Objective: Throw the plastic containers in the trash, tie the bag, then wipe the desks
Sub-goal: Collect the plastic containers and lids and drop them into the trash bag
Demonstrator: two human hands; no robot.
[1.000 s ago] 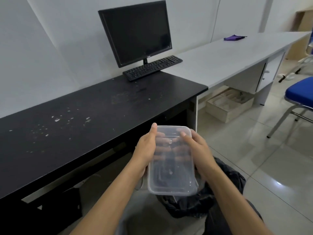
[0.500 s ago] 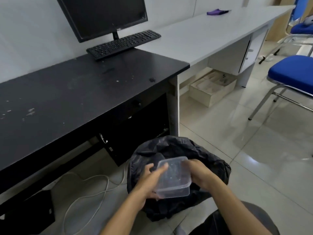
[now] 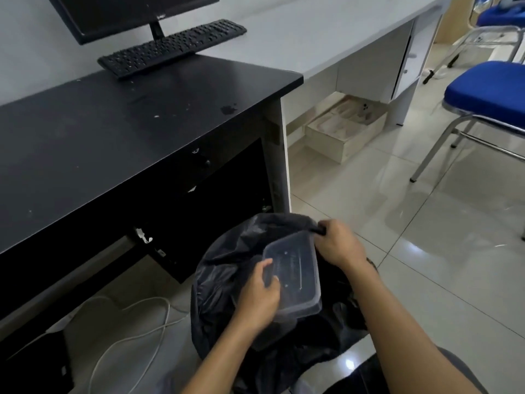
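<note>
Our left hand (image 3: 257, 294) grips the clear plastic container (image 3: 292, 275) over the open black trash bag (image 3: 224, 268) on the floor. Our right hand (image 3: 339, 243) pinches the bag's rim, beside the black desk (image 3: 113, 132).

The clear plastic container (image 3: 295, 271) is rectangular, tilted over the mouth of the black trash bag (image 3: 227, 280) on the floor by the black desk (image 3: 113, 137). It looks empty, I think. The bag is crumpled and open.
</note>
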